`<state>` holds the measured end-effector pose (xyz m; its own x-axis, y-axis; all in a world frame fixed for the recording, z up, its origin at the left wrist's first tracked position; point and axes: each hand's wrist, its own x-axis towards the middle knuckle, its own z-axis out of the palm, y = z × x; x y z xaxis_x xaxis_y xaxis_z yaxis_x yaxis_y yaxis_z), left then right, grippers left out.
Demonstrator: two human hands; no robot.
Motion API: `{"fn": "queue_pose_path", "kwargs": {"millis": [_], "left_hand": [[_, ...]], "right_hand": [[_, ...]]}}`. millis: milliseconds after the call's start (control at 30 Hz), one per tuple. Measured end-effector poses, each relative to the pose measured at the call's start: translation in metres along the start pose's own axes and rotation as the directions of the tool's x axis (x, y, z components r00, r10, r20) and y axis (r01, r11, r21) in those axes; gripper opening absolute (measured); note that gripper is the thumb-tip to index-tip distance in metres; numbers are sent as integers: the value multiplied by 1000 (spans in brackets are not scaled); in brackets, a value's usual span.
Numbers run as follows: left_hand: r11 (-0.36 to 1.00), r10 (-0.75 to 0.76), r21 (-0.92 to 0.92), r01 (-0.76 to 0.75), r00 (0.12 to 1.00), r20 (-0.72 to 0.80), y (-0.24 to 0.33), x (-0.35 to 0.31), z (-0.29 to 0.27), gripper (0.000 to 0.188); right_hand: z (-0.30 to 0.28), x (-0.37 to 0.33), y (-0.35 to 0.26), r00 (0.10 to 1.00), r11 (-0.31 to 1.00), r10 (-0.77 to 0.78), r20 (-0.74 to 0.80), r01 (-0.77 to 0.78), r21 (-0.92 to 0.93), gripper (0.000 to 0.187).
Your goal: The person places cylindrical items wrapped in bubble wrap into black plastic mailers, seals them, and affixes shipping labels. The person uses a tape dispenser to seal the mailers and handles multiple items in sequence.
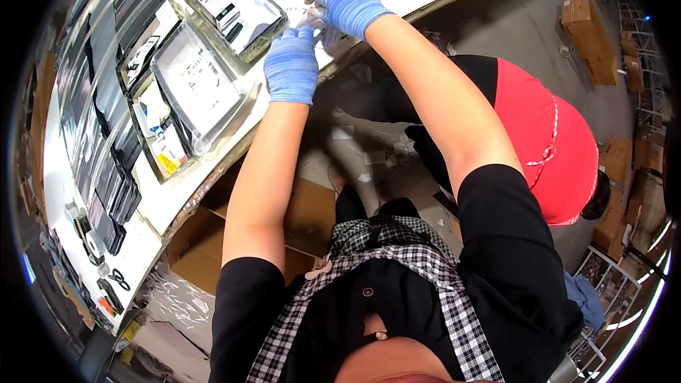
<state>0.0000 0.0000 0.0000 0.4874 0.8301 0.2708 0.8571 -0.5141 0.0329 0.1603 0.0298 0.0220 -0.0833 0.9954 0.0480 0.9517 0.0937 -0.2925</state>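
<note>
Both my hands wear blue knit gloves and meet at the table's near edge. My right hand [347, 10] is bent with its fingers pinched on a whitish printed sheet [328, 34], part of which it hides. Close by, my left hand [292, 67] has its fingers drawn together, with the tips at the sheet's left side. Just left of the hands lies an open black-rimmed box [264, 15] holding white cards and small black pieces. Beside it, a clear plastic cover [202, 85] lies over a white printed sheet.
Another open box [157, 128] holds white and yellow packets. Stacked black film-wrapped pieces [106, 113] cover the table's left part. Scissors [119, 280] and a tape roll [93, 245] lie near the lower corner. A person in red [546, 142] bends down at my right. A cardboard box [191, 245] stands below the table.
</note>
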Motion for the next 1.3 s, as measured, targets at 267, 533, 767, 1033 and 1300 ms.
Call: {"fn": "queue_pose_path", "kwargs": {"millis": [267,533,767,1033,1300], "left_hand": [[998,-22,-56,21,1000,-16,-1,1,8,15],[978,-42,-206,20,994,-100,-10,-27,-1,16],[900,66,-361,-244,895,-442,-18,-113,-39,33],[802,229,-388,-454,833,-504,-28,-194,-86,34],[766,247,-519,-379,919,-307,7,-294,-136,60]], "right_hand": [[0,0,3,1000,1000,-19,-15,18,-5,26],[-10,4,-22,990,987,-59,125,76,-139,31],[-22,-13,-29,993,997,-26,118,34,-64,43],[18,-170,-94,941,-238,166,295,-252,938,40],[17,-314,-152,912,-252,148,383,-340,906,26]]}}
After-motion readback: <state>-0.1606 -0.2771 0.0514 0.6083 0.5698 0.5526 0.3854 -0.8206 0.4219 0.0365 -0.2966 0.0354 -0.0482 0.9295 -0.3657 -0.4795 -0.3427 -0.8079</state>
